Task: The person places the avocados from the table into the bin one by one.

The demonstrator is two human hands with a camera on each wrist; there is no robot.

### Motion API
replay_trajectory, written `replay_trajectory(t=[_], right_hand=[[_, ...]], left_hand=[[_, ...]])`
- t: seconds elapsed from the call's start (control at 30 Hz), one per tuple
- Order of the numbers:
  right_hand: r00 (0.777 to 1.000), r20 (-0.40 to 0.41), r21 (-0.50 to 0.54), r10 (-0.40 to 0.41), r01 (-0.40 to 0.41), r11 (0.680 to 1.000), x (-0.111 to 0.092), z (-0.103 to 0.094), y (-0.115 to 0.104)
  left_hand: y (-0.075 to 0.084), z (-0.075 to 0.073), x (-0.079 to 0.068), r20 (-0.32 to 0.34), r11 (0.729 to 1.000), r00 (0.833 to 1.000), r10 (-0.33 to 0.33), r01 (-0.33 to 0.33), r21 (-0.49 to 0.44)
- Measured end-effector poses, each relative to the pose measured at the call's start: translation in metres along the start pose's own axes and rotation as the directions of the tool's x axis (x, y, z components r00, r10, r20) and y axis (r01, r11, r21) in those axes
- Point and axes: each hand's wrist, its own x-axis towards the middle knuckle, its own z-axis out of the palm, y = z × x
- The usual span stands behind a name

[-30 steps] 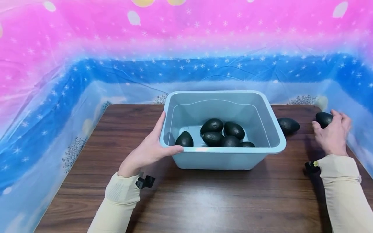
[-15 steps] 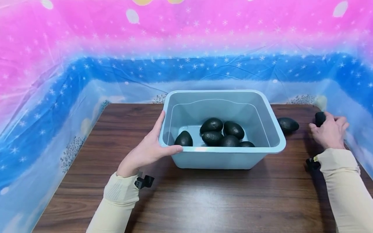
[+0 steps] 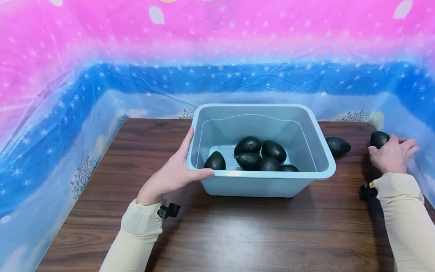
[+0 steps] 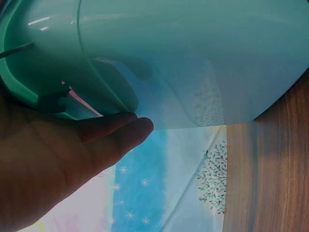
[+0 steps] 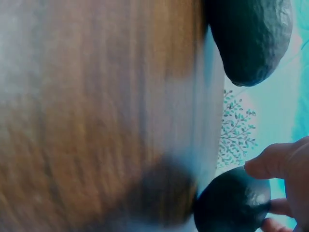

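A light blue plastic tub stands on the table with several dark avocados inside, among them one avocado apart at its left end. My left hand holds the tub's front left corner, thumb at the front rim and fingers along the outer left side. In the left wrist view, two straight fingertips lie against the tub's wall. At the table's far right, my right hand holds another avocado. The right wrist view shows the thumb on this avocado's upper side and other fingertips behind it.
One more avocado lies on the table just right of the tub. The brown wooden table is bordered by a pink and blue snowflake-print cloth at the back and sides.
My right hand shifts slightly left, then back right, at the far right avocado, which shows less at half a second ago and more now. The left hand and tub stay in place.
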Motion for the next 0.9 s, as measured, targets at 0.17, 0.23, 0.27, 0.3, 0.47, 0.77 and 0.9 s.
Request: replay_trajectory(t=[0.17, 0.23, 0.27, 0.3, 0.47, 0.77, 0.9], right_hand=[[0.995, 0.095, 0.032, 0.038, -0.041, 0.999, -0.002, -0.004, -0.001], [0.988, 0.154, 0.061, 0.018, -0.027, 0.998, -0.004, -0.004, 0.002], [0.985, 0.174, 0.077, 0.007, -0.021, 0.997, -0.005, -0.004, 0.004], [0.982, 0.189, 0.093, -0.002, -0.015, 0.996, -0.006, -0.003, 0.005], [0.98, 0.196, 0.114, -0.021, -0.002, 0.993, -0.011, -0.001, 0.009], [0.982, 0.183, 0.148, -0.038, 0.011, 0.989, -0.02, -0.006, 0.015], [0.991, 0.134, 0.148, 0.027, -0.047, 0.988, -0.025, -0.007, 0.008]], left_hand=[[0.0, 0.001, 0.0, -0.009, 1.0, 1.0, 0.001, 0.0, 0.02], [0.0, 0.001, 0.0, -0.01, 1.0, 1.0, 0.002, -0.002, 0.023], [0.0, 0.001, 0.0, -0.009, 1.0, 1.0, 0.002, -0.001, 0.022], [0.001, 0.001, 0.0, -0.007, 1.0, 1.0, 0.002, -0.002, 0.021], [0.001, 0.001, 0.0, -0.002, 1.0, 1.0, -0.003, 0.003, 0.014], [0.001, 0.001, 0.0, -0.004, 1.0, 1.0, -0.01, 0.01, 0.024], [0.0, 0.0, -0.001, -0.006, 0.999, 1.0, -0.016, 0.017, 0.03]])
